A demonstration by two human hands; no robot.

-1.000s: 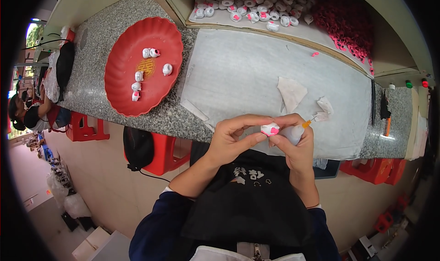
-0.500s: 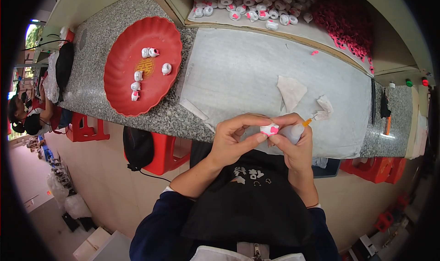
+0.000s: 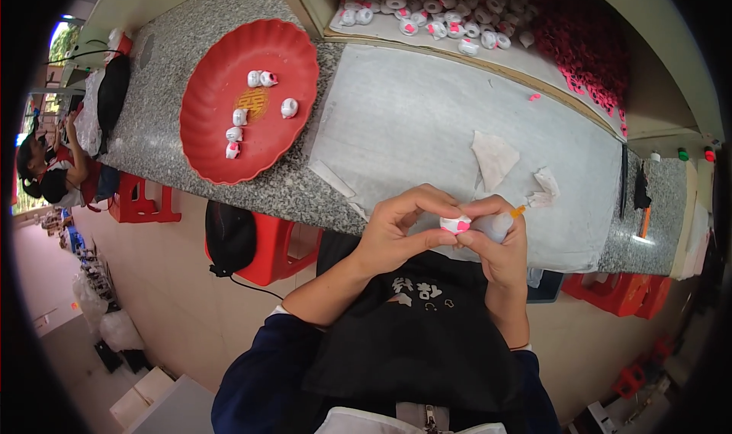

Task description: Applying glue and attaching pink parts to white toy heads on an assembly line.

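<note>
Between the fingertips of both hands is a small white plastic figure part (image 3: 455, 224) with a pink patch on its front. My left hand (image 3: 404, 226) pinches it from the left with thumb and fingers. On the other side, my right hand (image 3: 499, 243) touches it with thumb and forefinger. A translucent squeeze bottle (image 3: 496, 226) with an orange needle tip (image 3: 518, 211) is also tucked in the right hand, its tip pointing up and right. Both hands are just over the near edge of the white work sheet (image 3: 404, 121).
A red scalloped tray (image 3: 202, 121) with several white pieces stands on the left of the granite counter (image 3: 152, 98). Crumpled tissues (image 3: 496, 159) lie beyond my hands. A shelf holds piled white pieces (image 3: 457, 14) and small pink parts (image 3: 583, 49). Another person (image 3: 65, 163) sits far left.
The view has shifted slightly. The white piece stays pinched between both hands, turned a little, and the bottle is still in my right hand.
</note>
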